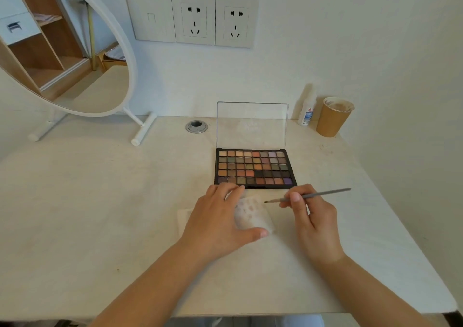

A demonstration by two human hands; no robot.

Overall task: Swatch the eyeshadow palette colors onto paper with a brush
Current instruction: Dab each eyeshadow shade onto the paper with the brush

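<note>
Now the left hand (pixel 215 216) lies flat, fingers relaxed, pressing the swatch paper (pixel 253 214) to the worktop (pixel 100 201); the right hand (pixel 310 216) pinches the brush (pixel 310 195) — tip just above the paper. Behind sit the open eyeshadow palette (pixel 253 167), a paper cup (pixel 333 117) and a small bottle (pixel 307 111).

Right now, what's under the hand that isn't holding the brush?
Under the left hand lies a small white paper with faint colour dabs, flat on the table. The palm hides the paper's middle, so any dabs there can't be seen.
</note>
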